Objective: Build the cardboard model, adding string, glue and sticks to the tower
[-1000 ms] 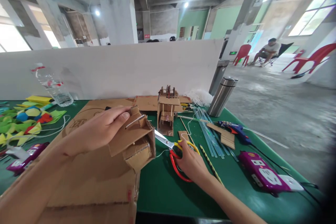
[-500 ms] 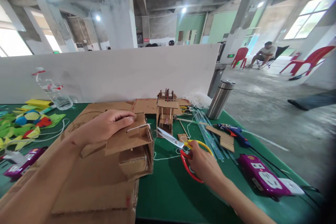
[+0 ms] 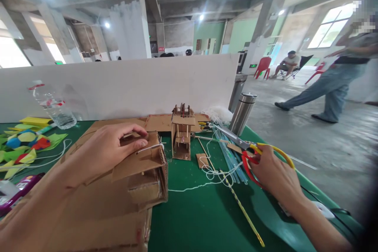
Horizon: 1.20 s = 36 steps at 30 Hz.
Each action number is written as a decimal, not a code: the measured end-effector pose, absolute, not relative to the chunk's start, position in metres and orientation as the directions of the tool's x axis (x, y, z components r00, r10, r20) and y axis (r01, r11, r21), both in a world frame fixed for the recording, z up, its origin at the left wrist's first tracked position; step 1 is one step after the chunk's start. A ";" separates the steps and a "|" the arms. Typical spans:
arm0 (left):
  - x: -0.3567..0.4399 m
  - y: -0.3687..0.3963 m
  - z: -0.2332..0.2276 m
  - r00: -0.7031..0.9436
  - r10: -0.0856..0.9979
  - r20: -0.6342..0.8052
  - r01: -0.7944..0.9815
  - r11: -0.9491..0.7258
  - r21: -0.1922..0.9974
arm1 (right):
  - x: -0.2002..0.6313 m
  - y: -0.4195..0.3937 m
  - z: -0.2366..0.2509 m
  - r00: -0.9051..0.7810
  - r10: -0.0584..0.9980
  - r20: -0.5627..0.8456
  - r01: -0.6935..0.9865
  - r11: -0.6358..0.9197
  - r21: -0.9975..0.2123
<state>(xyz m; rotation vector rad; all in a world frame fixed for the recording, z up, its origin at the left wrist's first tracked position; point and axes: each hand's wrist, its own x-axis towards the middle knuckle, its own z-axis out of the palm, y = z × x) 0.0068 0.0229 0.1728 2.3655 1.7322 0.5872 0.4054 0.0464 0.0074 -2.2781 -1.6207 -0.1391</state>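
The person's left hand (image 3: 106,151) lies flat on top of a small cardboard box model (image 3: 141,169), the fingers bent and pressing on its far upper edge, next to a thin white stick (image 3: 149,147) that pokes out of the cardboard. The model stands on a big flat cardboard sheet (image 3: 97,212) at the near left of the green table (image 3: 201,220).

The right hand (image 3: 273,173) is on the right side, above the table edge, and its fingers are closed through the red and yellow handles of a pair of scissors (image 3: 248,147). The blades are together and point to the far left, toward a steel flask (image 3: 242,114).

Between both hands there is a small cardboard tower (image 3: 181,134), standing upright, and near it a loose white string (image 3: 206,175) and a long yellow stick (image 3: 242,208) lying on the table. Some pale blue straws (image 3: 228,153) lie under the scissors.

At the far left I see a plastic water bottle (image 3: 51,104) and coloured felt pieces (image 3: 23,145). A white partition board (image 3: 118,86) closes the far side of the table. On the right, a person in jeans (image 3: 333,82) walks on the concrete floor.
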 end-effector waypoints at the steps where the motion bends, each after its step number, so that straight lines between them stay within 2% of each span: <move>1: 0.006 0.022 0.173 0.260 0.936 0.236 0.885 -0.329 0.330 | 0.404 0.047 0.006 0.349 0.901 0.258 0.930 -0.299 -0.216; 5: 0.005 0.011 0.174 0.312 0.919 0.243 0.892 -0.371 0.257 | 0.392 0.047 -0.005 0.298 0.932 0.204 0.940 -0.249 -0.235; 9: 0.008 -0.007 0.173 0.306 0.904 0.298 0.912 -0.368 0.181 | 0.367 0.039 -0.011 0.241 0.957 0.161 0.924 -0.176 -0.339; 13: 0.001 -0.010 0.169 0.395 0.872 0.288 0.882 -0.448 0.147 | 0.334 0.026 -0.011 0.075 0.995 0.058 0.873 -0.038 -0.485; 16: -0.009 -0.007 0.166 0.446 0.850 0.281 0.861 -0.493 0.125 | 0.311 0.019 -0.016 -0.051 0.998 -0.028 0.852 0.029 -0.523; 18: -0.014 -0.006 0.164 0.431 0.847 0.311 0.857 -0.492 0.152 | 0.300 0.017 -0.023 -0.094 0.993 -0.077 0.867 0.044 -0.496; 23: -0.014 -0.011 0.159 0.382 0.833 0.399 0.815 -0.508 0.280 | 0.291 0.018 -0.037 -0.167 0.983 -0.076 0.906 0.122 -0.404; 30: -0.010 -0.011 0.162 0.399 0.831 0.387 0.794 -0.525 0.307 | 0.292 0.021 -0.040 -0.194 0.977 -0.084 0.928 0.155 -0.338; 33: -0.010 -0.010 0.162 0.413 0.827 0.382 0.777 -0.539 0.326 | 0.305 0.025 -0.039 -0.156 0.987 -0.048 0.945 0.135 -0.298; 36: -0.007 -0.009 0.161 0.409 0.824 0.392 0.783 -0.537 0.313 | 0.327 0.034 -0.031 -0.046 0.999 0.026 0.972 0.051 -0.228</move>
